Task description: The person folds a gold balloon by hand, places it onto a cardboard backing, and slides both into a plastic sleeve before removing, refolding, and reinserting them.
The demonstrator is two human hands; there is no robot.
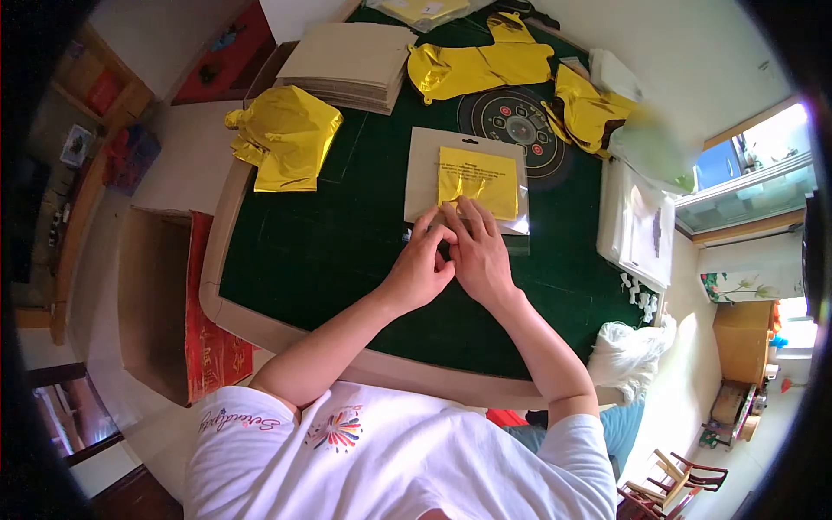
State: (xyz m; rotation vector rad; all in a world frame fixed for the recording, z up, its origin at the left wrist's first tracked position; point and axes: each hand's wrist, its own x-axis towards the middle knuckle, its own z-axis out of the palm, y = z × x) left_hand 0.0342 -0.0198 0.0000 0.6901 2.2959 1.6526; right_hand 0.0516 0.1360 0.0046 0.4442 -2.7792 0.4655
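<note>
Yellow square foil packet [477,169] on beige card [422,165], overlapping round black target print [530,126]. Left hand [420,270], right hand [484,260]: bent over clear plastic film [522,227] nearside of print, grip unclear. Risk: creases from uneven pressing.

One head-worn camera is looking forward and steeply down from the near side of the green table [347,269], facing the left hand [418,267] and right hand [481,257] above it. The wide, curving view is sitting close (the wearer's white shirt [407,459] is showing nearer than the table).
</note>
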